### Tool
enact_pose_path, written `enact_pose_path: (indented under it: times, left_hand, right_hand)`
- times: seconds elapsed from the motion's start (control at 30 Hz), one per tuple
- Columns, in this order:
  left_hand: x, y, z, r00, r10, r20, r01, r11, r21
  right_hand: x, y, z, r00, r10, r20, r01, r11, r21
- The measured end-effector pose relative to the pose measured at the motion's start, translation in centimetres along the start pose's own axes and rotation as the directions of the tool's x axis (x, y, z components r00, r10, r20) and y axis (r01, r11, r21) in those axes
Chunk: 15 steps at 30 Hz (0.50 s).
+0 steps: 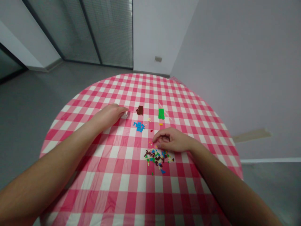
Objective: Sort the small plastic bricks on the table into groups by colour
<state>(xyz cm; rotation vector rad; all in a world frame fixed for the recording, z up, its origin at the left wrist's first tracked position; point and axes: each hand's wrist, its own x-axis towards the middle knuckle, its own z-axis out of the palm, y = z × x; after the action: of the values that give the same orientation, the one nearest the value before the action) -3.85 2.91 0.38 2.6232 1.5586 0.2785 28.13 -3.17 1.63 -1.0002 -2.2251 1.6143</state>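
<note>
My left hand (114, 113) reaches over the table with its fingers stretched out. Its fingertips touch or hover at a small cluster of white pieces (126, 115); part of that cluster is hidden. My right hand (172, 139) has curled fingers, with a gap between thumb and forefinger and nothing visible held there. Beneath its thumb lies a mixed pile of small building bricks (158, 158), brown, blue, green, white and yellow. Farther off are groups of brown bricks (139, 110), blue bricks (139, 126) and green bricks (161, 113).
A round table wears a red-and-white checked cloth (105, 182). Yellow bricks (161, 124), a red brick (151, 131) and a few cream bricks (149, 120) lie between the groups. A wall (246, 78) stands to the right, glass panels (108, 31) behind.
</note>
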Motion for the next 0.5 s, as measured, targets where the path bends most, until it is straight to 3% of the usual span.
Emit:
enact_pose_path:
  times: [0.33,0.5]
  left_hand:
    - [0.1,1.0,0.0,1.0,0.018,0.001,-0.018,0.999,0.036]
    - [0.0,1.3,-0.2,1.0,0.027,0.004,-0.027,0.999,0.022]
  right_hand:
    - [0.2,0.5,-0.2,0.997,0.046,-0.062,-0.047,0.999,-0.016]
    - [-0.2,0.3,-0.5,0.995,0.088,-0.047,-0.093,0.99,-0.107]
